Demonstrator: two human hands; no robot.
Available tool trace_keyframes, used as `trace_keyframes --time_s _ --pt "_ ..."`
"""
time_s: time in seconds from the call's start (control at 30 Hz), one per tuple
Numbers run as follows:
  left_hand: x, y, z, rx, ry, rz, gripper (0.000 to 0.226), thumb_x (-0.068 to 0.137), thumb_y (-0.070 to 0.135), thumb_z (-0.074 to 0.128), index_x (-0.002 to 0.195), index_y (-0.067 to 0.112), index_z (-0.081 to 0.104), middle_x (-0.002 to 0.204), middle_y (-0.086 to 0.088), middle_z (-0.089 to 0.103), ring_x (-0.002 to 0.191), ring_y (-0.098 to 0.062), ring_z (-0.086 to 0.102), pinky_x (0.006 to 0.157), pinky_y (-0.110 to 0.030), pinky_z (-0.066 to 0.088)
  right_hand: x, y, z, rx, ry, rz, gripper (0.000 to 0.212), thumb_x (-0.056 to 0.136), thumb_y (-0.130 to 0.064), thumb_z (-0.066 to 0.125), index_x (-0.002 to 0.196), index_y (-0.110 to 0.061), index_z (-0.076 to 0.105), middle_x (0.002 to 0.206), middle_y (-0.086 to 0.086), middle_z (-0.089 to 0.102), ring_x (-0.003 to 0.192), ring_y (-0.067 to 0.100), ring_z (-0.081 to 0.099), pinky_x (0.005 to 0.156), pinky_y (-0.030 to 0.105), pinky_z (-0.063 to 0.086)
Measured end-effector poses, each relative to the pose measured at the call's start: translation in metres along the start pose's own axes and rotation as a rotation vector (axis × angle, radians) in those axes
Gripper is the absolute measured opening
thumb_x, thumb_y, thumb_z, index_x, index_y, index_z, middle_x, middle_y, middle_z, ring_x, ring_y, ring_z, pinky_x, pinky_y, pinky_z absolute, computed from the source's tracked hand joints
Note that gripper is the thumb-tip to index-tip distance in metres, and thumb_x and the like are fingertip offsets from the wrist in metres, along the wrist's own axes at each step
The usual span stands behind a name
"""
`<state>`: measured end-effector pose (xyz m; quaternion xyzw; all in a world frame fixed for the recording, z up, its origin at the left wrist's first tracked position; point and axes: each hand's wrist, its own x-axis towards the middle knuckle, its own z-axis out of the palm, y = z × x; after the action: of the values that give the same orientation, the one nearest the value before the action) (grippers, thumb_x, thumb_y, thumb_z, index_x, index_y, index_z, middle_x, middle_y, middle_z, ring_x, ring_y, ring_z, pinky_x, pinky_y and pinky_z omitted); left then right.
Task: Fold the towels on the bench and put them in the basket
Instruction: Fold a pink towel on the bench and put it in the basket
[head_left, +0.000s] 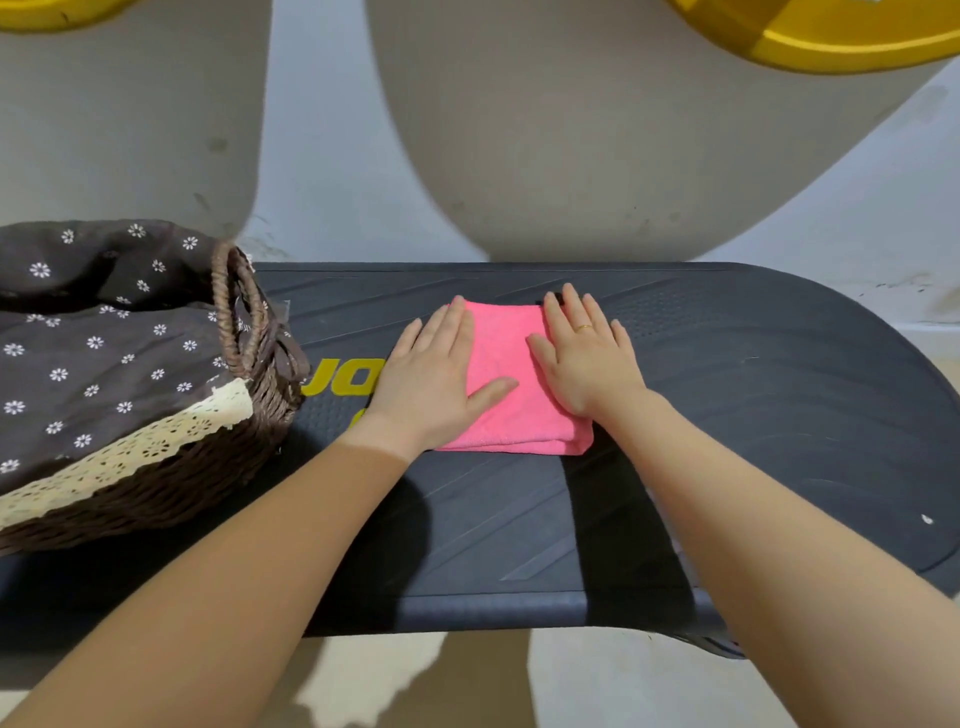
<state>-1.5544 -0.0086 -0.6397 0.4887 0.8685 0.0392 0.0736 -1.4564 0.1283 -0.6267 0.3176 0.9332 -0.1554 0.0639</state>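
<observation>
A pink towel (511, 400), folded into a small rectangle, lies flat in the middle of the dark grey bench (727, 415). My left hand (441, 369) presses on its left side with straight fingers and the thumb stretched across the cloth. Flat on the towel's right side is my right hand (584, 353), which wears a gold ring. A brown wicker basket (244, 410) with a dark floral lining and cream lace trim stands at the bench's left end, close to my left hand.
Yellow lettering (343, 382) on the bench shows between the basket and my left hand. A pale wall (571, 130) rises right behind the bench. The bench's right half is bare ribbed surface, and its front edge (493, 608) is near me.
</observation>
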Motion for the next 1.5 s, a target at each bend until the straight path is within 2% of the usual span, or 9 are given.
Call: trace_keyframes --time_s 0.37,0.57,0.67,0.83,1.0,1.1,1.27,1.4,1.5 --pt "0.005 -0.002 -0.014 0.087 -0.032 0.031 0.084 0.090 0.061 0.027 0.148 0.008 -0.003 0.156 -0.006 -0.017 0.146 -0.019 -0.009 0.118 -0.037 -0.002 -0.065 0.009 0.012 0.003 -0.063 -0.072 0.067 0.097 -0.045 0.029 0.149 -0.019 -0.005 0.157 0.004 -0.019 0.146 0.021 -0.012 0.118 0.041 0.002" --pt "-0.005 0.013 -0.012 0.113 0.210 0.381 0.041 0.079 0.014 0.065 0.118 0.002 0.060 0.127 -0.018 0.058 0.116 -0.036 0.057 0.095 -0.046 0.046 -0.067 0.001 -0.006 0.088 0.026 -0.012 0.064 0.090 -0.039 0.051 0.145 -0.019 0.026 0.157 0.016 0.000 0.144 0.032 0.008 0.114 0.041 0.019" --pt "-0.012 0.019 -0.012 -0.002 0.007 0.251 0.058 0.097 0.038 0.036 0.144 0.006 0.026 0.154 -0.008 0.022 0.142 -0.023 0.022 0.114 -0.032 0.021 -0.065 -0.006 -0.010 0.189 0.104 0.152 0.056 0.088 -0.035 0.055 0.135 -0.013 0.035 0.137 0.015 0.044 0.124 0.035 0.040 0.098 0.041 0.036" --pt "-0.014 0.004 0.001 -0.004 -0.091 0.271 0.089 0.075 0.069 0.008 0.149 0.019 0.002 0.158 0.003 -0.004 0.146 -0.014 -0.004 0.114 -0.023 -0.007 -0.054 -0.003 -0.011 0.560 0.005 0.333 0.038 0.083 -0.031 0.062 0.105 -0.004 0.048 0.097 0.010 0.057 0.092 0.028 0.054 0.069 0.032 0.042" --pt "-0.010 0.000 -0.002 -0.512 -0.068 0.203 0.054 0.083 0.033 0.062 0.130 0.013 0.046 0.152 -0.001 0.028 0.142 -0.013 0.022 0.112 -0.019 0.014 -0.055 -0.018 -0.023 0.689 0.088 0.121 0.025 0.082 -0.021 0.061 0.103 -0.010 0.057 0.069 -0.007 0.051 0.077 0.019 0.052 0.054 0.022 0.034" --pt "-0.006 -0.004 -0.008 -0.864 -0.105 0.036 0.024 0.090 0.008 0.050 0.110 0.018 0.058 0.138 0.003 0.048 0.130 -0.008 0.040 0.106 -0.017 0.025 -0.059 -0.035 -0.025 0.633 0.149 0.012 0.029 0.088 -0.021 0.054 0.113 -0.007 0.055 0.076 -0.001 0.056 0.083 0.020 0.053 0.062 0.028 0.032" --pt "-0.005 -0.009 -0.015 -1.351 -0.003 -0.180 0.026 0.088 0.051 0.045 0.109 0.038 0.053 0.128 0.005 0.055 0.121 -0.012 0.050 0.108 -0.036 0.036 -0.055 -0.061 -0.022 0.530 0.129 -0.109 0.017 0.090 -0.007 0.041 0.097 -0.004 0.056 0.095 0.020 0.062 0.091 0.034 0.053 0.071 0.036 0.034" --pt "-0.007 -0.009 -0.015 -1.335 0.099 -0.083 0.047 0.097 0.016 0.043 0.141 0.018 0.026 0.146 0.004 0.032 0.135 -0.010 0.034 0.113 -0.028 0.028 -0.047 -0.074 -0.013 0.443 0.089 -0.209 0.021 0.085 -0.001 0.036 0.094 -0.001 0.055 0.093 0.023 0.065 0.084 0.036 0.057 0.068 0.036 0.043" --pt "-0.009 -0.021 -0.011 -1.353 0.150 -0.032 0.048 0.092 -0.005 0.045 0.126 0.027 0.031 0.135 0.013 0.031 0.133 -0.008 0.035 0.100 -0.016 0.035 -0.044 -0.068 -0.012 0.696 0.055 -0.236 0.041 0.085 0.010 0.033 0.117 -0.003 0.056 0.096 0.008 0.064 0.088 0.025 0.059 0.088 0.032 0.048"
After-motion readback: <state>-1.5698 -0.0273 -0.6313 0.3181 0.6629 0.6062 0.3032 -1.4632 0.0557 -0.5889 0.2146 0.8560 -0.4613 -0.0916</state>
